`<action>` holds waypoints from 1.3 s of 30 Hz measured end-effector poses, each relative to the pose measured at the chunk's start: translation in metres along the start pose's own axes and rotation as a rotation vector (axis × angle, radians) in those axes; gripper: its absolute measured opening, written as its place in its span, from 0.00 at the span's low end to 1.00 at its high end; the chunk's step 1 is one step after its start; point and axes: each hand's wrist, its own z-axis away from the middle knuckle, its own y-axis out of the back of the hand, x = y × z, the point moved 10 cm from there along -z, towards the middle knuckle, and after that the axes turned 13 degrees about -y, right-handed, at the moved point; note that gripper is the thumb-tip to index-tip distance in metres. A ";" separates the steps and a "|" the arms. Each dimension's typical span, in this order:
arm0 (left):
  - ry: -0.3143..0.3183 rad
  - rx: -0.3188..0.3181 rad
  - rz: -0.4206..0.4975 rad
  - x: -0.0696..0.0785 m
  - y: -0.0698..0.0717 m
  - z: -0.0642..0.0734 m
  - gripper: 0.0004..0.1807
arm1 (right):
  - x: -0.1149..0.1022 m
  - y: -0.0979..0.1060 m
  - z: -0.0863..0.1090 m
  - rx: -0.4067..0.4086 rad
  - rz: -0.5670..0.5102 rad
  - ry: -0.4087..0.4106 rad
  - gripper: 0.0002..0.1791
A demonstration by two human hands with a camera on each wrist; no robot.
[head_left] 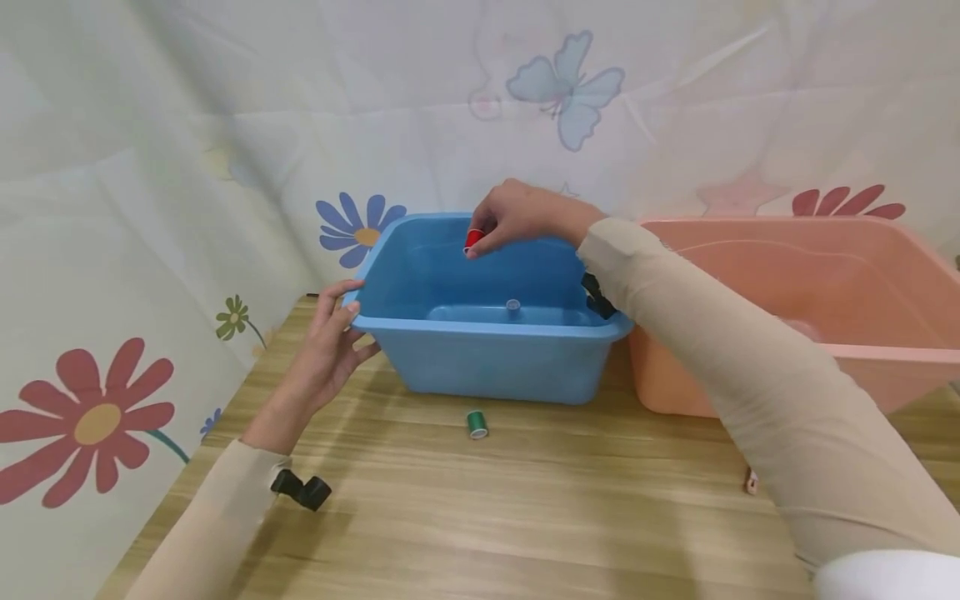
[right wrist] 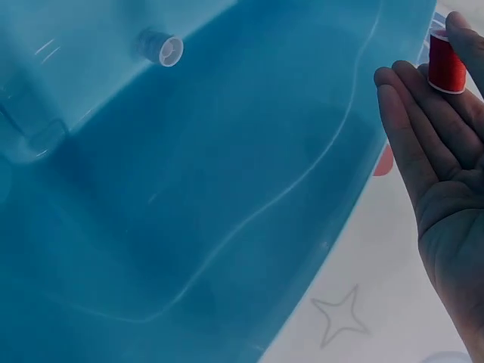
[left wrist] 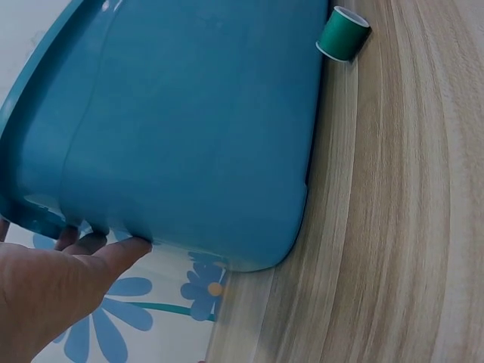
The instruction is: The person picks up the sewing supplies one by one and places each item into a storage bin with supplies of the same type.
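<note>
Over the blue plastic basin [head_left: 495, 358], my right hand [head_left: 517, 212] pinches a red thread spool [head_left: 474, 240] between thumb and fingers. The right wrist view shows that red spool [right wrist: 447, 64] upright, its white rims visible. Inside the basin, on its floor, lies a pale spool [right wrist: 160, 47] with a white end. My left hand [head_left: 330, 350] grips the basin's left front corner, fingertips at the rim; in the left wrist view other fingers [left wrist: 125, 253] touch the outer wall. A green thread spool [head_left: 477, 424] lies on the table just in front of the basin.
A larger pinkish-orange basin [head_left: 750, 379] stands close on the right, partly behind my right sleeve [head_left: 720, 367]. A small pinkish object [head_left: 751, 481] peeks out beside that sleeve on the wooden table [head_left: 525, 517]. Behind hangs a curtain [head_left: 247, 125] with printed flowers and a butterfly.
</note>
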 end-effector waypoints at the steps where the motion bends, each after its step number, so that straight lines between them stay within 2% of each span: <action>1: 0.000 -0.001 -0.005 0.000 0.000 0.000 0.18 | 0.000 -0.001 -0.001 0.000 0.002 -0.003 0.23; 7: -0.010 -0.020 -0.016 0.003 -0.002 0.001 0.18 | 0.002 -0.005 -0.003 -0.015 0.036 -0.016 0.22; 13: -0.018 -0.030 -0.010 0.005 -0.003 -0.001 0.18 | 0.004 -0.012 -0.004 -0.073 0.076 -0.027 0.22; 21: -0.012 -0.022 0.003 0.004 -0.002 0.000 0.17 | 0.006 -0.023 0.001 -0.156 0.047 -0.039 0.22; 31: -0.009 -0.031 0.004 0.002 -0.002 0.001 0.17 | 0.008 -0.031 0.003 -0.192 0.041 -0.035 0.24; 39: -0.015 -0.036 0.016 0.002 -0.004 0.001 0.17 | 0.007 -0.026 0.006 -0.206 0.031 -0.016 0.27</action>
